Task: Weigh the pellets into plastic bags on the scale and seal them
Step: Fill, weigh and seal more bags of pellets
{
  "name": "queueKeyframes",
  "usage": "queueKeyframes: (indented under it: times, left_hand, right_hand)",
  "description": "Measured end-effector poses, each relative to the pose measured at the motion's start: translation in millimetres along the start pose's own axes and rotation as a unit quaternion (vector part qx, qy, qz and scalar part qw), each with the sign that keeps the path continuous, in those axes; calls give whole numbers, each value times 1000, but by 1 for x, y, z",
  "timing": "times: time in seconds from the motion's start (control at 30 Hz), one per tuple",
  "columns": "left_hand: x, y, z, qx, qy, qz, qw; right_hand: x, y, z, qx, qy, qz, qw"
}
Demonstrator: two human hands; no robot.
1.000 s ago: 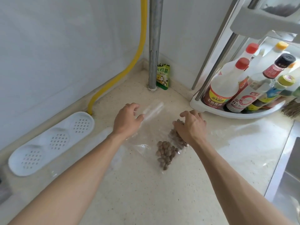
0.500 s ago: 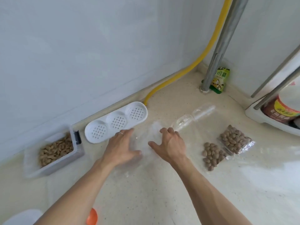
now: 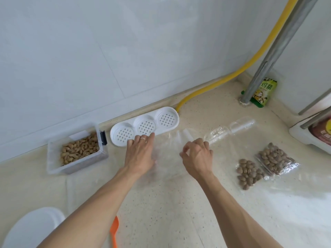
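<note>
A thin stack of empty clear plastic bags lies on the counter between my hands. My left hand presses flat on its left side with straight fingers. My right hand curls over the right side, thumb and forefinger pinching a bag edge. Two filled bags of brown pellets lie to the right. Loose tan pellets fill a clear plastic box at the left by the wall.
A white perforated tray sits just beyond my left fingers. A clear scoop lies past my right hand. A white round object and an orange handle are at the bottom left. Yellow hose, metal pipe, green packet and bottle rack fill the corner.
My view swung left from the filled bags. Both hands left those bags and came to the empty bag stack, where my right fingers have curled into a pinch.
</note>
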State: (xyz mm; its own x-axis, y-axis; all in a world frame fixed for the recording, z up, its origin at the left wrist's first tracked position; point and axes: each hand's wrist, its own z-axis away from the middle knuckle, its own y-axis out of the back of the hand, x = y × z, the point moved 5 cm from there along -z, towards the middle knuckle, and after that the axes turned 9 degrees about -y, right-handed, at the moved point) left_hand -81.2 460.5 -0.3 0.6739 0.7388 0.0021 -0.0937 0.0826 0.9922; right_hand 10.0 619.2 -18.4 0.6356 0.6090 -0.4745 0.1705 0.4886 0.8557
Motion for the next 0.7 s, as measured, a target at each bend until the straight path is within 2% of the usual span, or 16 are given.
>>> queueKeyframes:
  times: [0.07, 0.13, 0.3, 0.4, 0.5, 0.6, 0.7]
  left_hand:
    - [-5, 12, 3, 55, 0, 80, 995]
    - [-15, 22, 8, 81, 12, 218, 973]
    - [-42, 42, 27, 48, 32, 390, 919]
    - [-66, 52, 51, 10, 15, 428, 903]
    - [-97, 57, 87, -18, -10, 443, 896]
    - [-135, 55, 127, -14, -14, 445, 895]
    - [-179, 49, 170, -5, -10, 435, 900]
  right_hand:
    - [-2, 7, 2, 14, 4, -40, 999]
    - [-8, 15, 4, 18, 10, -91, 996]
    - [-38, 33, 23, -12, -1, -250, 968]
    - [-59, 33, 45, -25, -13, -301, 953]
    - [-80, 22, 73, -91, -21, -323, 942]
    - [-106, 0, 111, -137, -33, -315, 938]
    - [-133, -33, 154, -149, -63, -339, 927]
